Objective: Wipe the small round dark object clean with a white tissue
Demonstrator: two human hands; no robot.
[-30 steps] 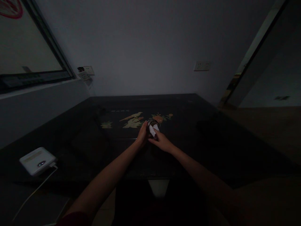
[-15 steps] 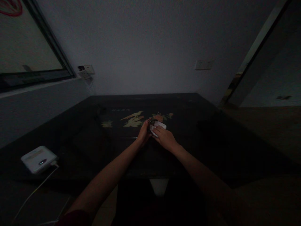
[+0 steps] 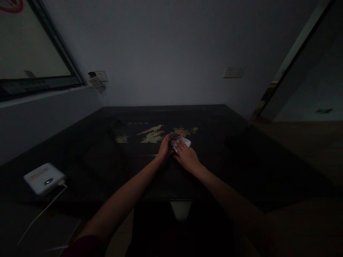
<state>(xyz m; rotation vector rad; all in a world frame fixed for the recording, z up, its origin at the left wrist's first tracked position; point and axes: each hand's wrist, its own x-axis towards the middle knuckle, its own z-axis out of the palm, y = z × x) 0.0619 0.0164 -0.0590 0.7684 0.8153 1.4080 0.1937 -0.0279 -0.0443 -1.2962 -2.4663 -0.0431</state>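
Above the dark table (image 3: pixel 91 153), my left hand (image 3: pixel 164 149) curls round the left side of a small, dark, shiny object (image 3: pixel 171 140) with a rounded edge. Dim light and my fingers hide its exact kind. My right hand (image 3: pixel 188 157) holds a white cloth or tissue (image 3: pixel 187 141) with bent fingers, pressing it against that object's right side. Both hands are close together near the middle of the table.
A white box-like device (image 3: pixel 44 177) with a white cable (image 3: pixel 40 214) lies at the table's left. Bird and flower pictures (image 3: pixel 152 135) decorate the tabletop. Sockets (image 3: pixel 233 72) are on the wall (image 3: pixel 166 64) behind; a window (image 3: pixel 34 46) is at left.
The right hand and white cloth have shifted slightly to the right and away from me over the dark object, and the fingers look straighter. The left hand keeps its hold.
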